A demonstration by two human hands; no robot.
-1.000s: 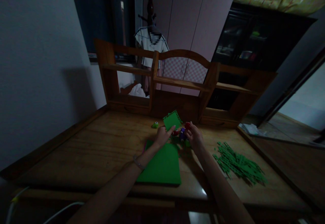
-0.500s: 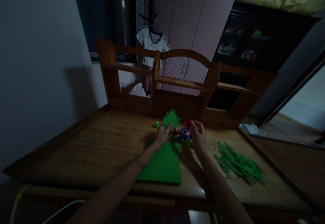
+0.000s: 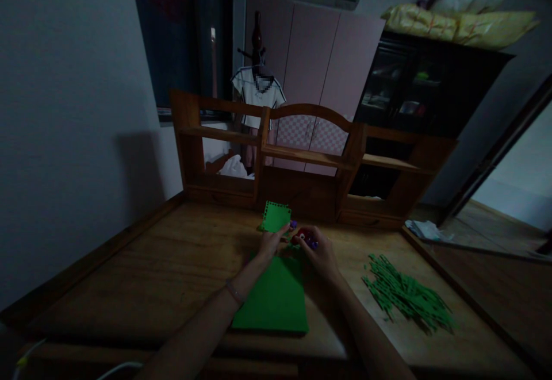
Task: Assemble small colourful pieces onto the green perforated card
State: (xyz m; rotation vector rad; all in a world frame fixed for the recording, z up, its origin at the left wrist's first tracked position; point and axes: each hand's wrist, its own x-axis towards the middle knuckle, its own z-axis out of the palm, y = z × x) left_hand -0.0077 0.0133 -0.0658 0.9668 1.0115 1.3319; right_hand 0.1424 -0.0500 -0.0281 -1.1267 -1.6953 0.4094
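Note:
My left hand [image 3: 271, 242] is closed on a small green sheet [image 3: 276, 217] with notched, hole-lined edges, thumb lying along its lower right. Just to the right, my right hand [image 3: 319, 253] is closed, fingers curled round a small red toy [image 3: 295, 238] with a white-and-black eye. A small purple toy [image 3: 294, 225] is beside the sheet's right corner, and more purple shows by the right fingers. Other small toys are partly hidden by the hands. Below both hands lies a thick green stack of sheets [image 3: 273, 299] on the wooden table [image 3: 172, 265].
A loose heap of thin green strips [image 3: 405, 291] lies on the table's right side. Along the back edge stands a wooden shelf unit [image 3: 302, 156]. A white cable [image 3: 121, 368] hangs at the front left. Behind are a coat rack with a shirt [image 3: 254, 92] and cupboards.
The green sheet has moved left and turned squarer in my left hand. My right hand has moved left and down towards it with the red toy. The head view has tilted up slightly.

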